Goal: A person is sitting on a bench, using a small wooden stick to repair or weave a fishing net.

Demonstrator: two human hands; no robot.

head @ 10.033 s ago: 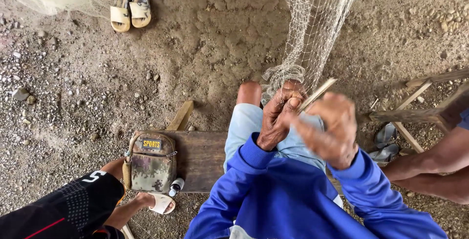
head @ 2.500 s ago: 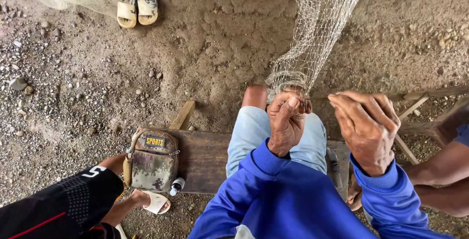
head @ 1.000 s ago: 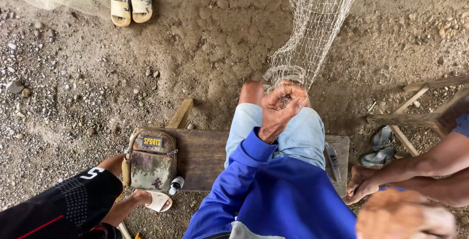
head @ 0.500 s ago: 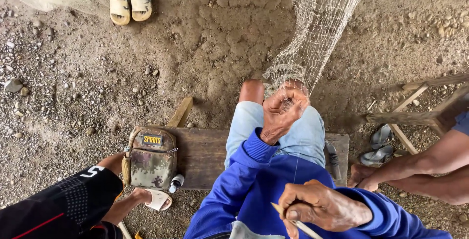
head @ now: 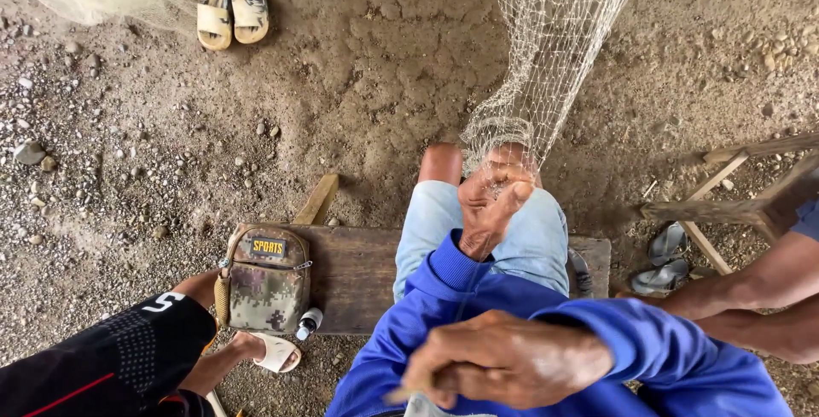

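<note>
Pale netting (head: 546, 50) is bunching at the knees, where the left hand (head: 490, 204) is pinching it, fingers closed tight on the gathered meshes just above the light denim shorts (head: 529, 242); from that pinch the net is running up and away, spreading wide toward the top edge of the view. Close under the camera the right hand (head: 503, 361) is curling shut around a thin pale stick (head: 405, 391), seemingly a netting needle, though only its tip is showing, and any twine between the hands is too fine to make out. By my reading the mending is mid-stitch, the needle hand drawn back with the held meshes kept taut; the next move is calling for the needle to be carried to the pinch while tension is kept on the net. Outward, the person is sitting on a dark wooden bench (head: 358, 268); a camouflage pouch (head: 266, 276) is resting on it, a small bottle (head: 308, 323) beside that; two pale sandals (head: 232, 14) are lying well apart on the dirt; other people's limbs are entering at both lower sides.
</note>
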